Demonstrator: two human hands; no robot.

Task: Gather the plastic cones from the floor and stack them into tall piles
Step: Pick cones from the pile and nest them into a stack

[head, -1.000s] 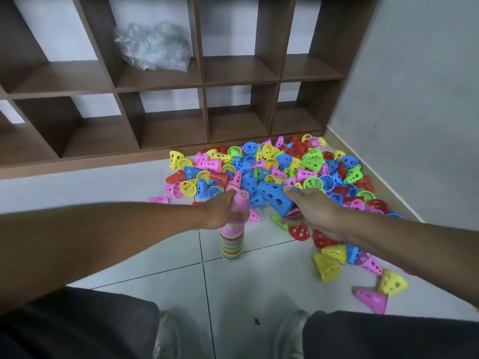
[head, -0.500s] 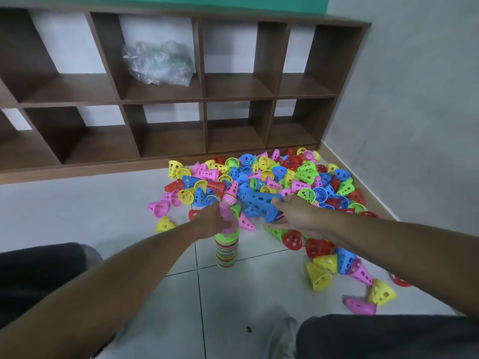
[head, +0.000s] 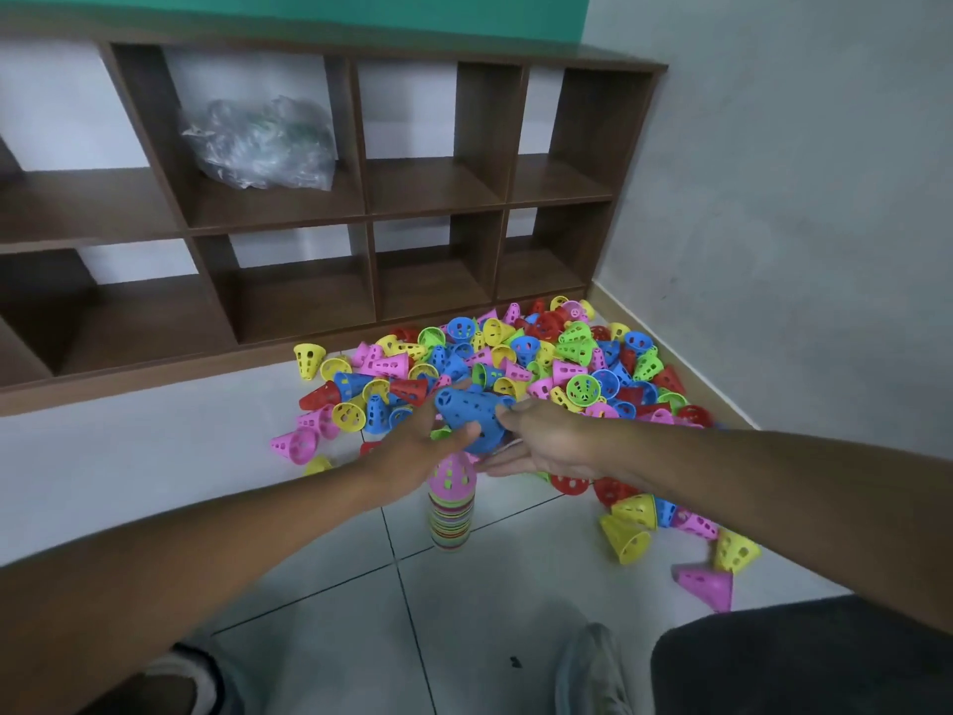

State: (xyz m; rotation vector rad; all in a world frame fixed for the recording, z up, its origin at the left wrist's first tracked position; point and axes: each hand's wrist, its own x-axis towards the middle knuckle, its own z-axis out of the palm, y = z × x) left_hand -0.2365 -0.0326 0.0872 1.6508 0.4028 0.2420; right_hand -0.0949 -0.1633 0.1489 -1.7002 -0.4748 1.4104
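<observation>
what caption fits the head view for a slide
Both hands hold a blue cone above the pink-topped stack.

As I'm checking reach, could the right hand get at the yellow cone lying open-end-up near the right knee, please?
Probably yes: the yellow cone lies on bare floor with nothing over it, but the right hand holds the blue cone first.

Dim, even indoor light; soft shadows on floor; wide-angle bending at edges; slight overall softness.

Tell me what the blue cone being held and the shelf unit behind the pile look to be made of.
Blue cone: apparently thin moulded plastic, smooth, with punched round holes. Both hands, left hand and right hand, hold it above the stack. Shelf unit: brown wood-grain board, matte, probably laminate.
</observation>
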